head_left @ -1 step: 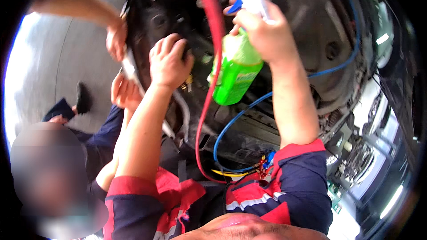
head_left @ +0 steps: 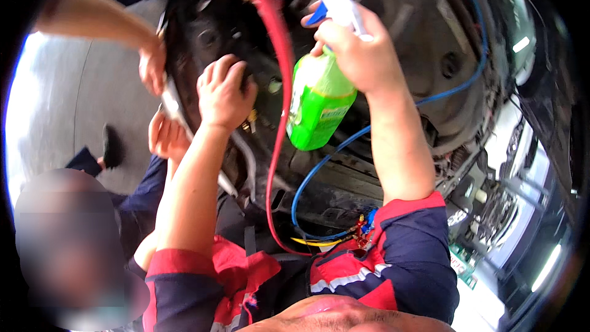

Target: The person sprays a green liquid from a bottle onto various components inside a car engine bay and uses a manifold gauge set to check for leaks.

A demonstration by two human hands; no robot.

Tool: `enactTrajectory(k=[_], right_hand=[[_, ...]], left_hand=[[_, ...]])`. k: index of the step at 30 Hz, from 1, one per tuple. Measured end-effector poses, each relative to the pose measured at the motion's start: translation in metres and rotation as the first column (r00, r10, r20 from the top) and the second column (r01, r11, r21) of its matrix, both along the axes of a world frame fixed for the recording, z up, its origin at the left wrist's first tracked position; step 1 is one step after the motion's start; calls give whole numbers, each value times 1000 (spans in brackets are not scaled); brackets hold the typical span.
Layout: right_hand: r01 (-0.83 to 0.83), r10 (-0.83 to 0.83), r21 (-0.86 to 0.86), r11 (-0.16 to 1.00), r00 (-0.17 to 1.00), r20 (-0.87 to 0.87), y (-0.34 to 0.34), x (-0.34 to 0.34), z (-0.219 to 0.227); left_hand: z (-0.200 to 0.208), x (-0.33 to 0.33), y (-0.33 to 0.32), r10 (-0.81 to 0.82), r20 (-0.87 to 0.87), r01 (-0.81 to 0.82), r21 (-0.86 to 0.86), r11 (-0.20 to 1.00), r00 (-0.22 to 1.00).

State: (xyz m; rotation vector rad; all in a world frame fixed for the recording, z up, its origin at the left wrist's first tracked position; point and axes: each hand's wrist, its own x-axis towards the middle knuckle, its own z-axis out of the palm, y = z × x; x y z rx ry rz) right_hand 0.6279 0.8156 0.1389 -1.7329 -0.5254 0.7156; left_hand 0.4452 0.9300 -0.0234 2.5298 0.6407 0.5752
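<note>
My right hand grips a spray bottle by its neck, fingers at the blue trigger of its white head. The bottle holds bright green liquid and hangs tilted over a dark, dirty engine bay. To the left, my left hand is closed, with its fingers curled over something dark near the bay's edge. What it grasps is hidden beneath the fingers. A red hose runs between my hands, passing close to the bottle's left side. Behind the bottle curves a blue hose.
Another person's hand rests at the pale rim of the bay on the left, with a second hand below it. Near my body are a red and blue valve fitting and a yellow hose. Grey floor shows at left.
The whole view has shifted slightly, so most things sit a little further left. My right hand keeps its hold on the spray bottle, and my left hand stays at the bay.
</note>
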Motion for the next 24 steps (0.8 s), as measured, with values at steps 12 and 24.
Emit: enactTrajectory(k=[12, 24], right_hand=[[468, -303, -223, 855, 800, 518, -109, 130, 79], [493, -86, -349, 797, 664, 742, -135, 237, 39]], left_hand=[[3, 3, -1, -13, -27, 15, 86, 996, 1000], [5, 5, -2, -28, -36, 31, 76, 997, 999]])
